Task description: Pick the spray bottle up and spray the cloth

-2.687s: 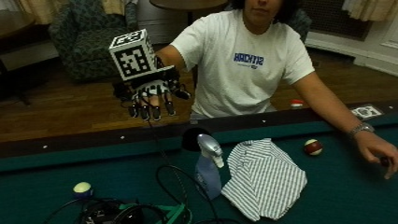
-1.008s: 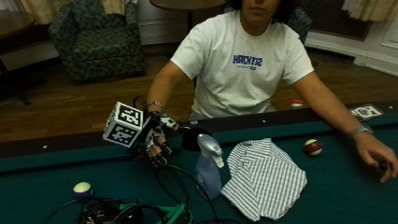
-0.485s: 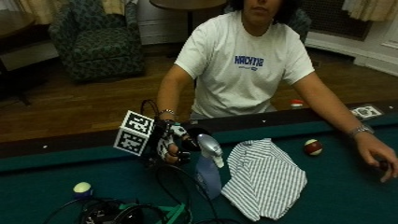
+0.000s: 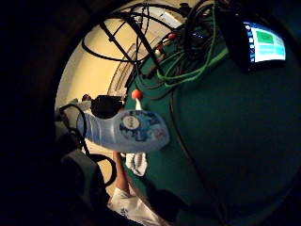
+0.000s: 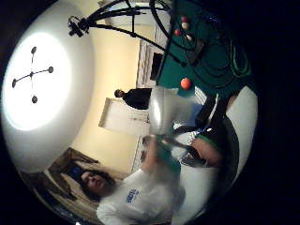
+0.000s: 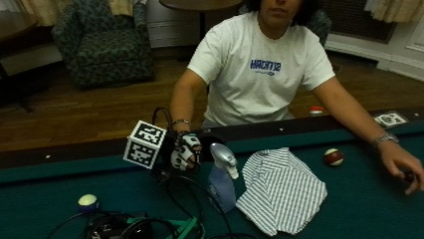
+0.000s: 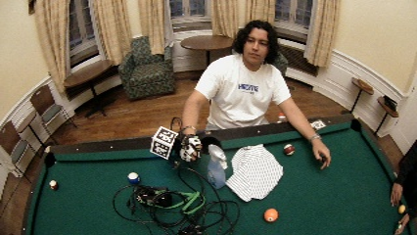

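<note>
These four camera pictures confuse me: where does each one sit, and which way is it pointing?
Outside view: across the pool table, facing the person; shows torso, both arms, gloved right hand beside the spray bottle.
Wide outside view: higher, farther back; whole person, table, striped cloth.
Little finger palm view: on the palm, facing the bottle.
Thumb palm view: on the palm, facing ceiling and person.
Both outside views share bottle and cloth.

My glove (image 6: 183, 152) black-white; beside it pale blue spray bottle (image 6: 222, 181), grey-white striped cloth (image 6: 281, 189) beyond, green felt (image 6: 358, 209) beneath.
</note>
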A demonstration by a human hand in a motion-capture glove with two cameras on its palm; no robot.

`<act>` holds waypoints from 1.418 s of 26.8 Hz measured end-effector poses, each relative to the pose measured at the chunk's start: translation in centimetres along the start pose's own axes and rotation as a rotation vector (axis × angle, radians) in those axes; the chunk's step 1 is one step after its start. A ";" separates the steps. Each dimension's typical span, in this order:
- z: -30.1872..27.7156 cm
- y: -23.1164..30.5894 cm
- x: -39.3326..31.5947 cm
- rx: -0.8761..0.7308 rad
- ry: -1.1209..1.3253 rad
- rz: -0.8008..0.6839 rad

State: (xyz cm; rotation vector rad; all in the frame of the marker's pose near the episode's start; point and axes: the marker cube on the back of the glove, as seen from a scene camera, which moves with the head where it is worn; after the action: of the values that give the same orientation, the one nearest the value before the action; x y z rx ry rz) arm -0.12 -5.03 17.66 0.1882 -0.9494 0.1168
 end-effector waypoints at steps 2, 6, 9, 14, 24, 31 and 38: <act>0.2 0.0 0.0 -0.027 0.001 -0.001; 0.3 0.2 -0.2 -0.013 0.013 -0.008; 0.5 0.5 -0.4 -0.008 0.016 -0.020; 1.4 0.8 -0.6 -0.098 0.038 -0.057; 4.4 0.3 -0.5 -0.152 -0.013 -0.103; 6.7 -0.5 0.0 -0.132 -0.106 -0.115; 8.1 -2.1 0.0 -0.060 -0.133 -0.131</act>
State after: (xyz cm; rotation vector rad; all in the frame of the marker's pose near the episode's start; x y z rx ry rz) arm -6.21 -8.80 22.02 0.2040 -1.0685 -0.0458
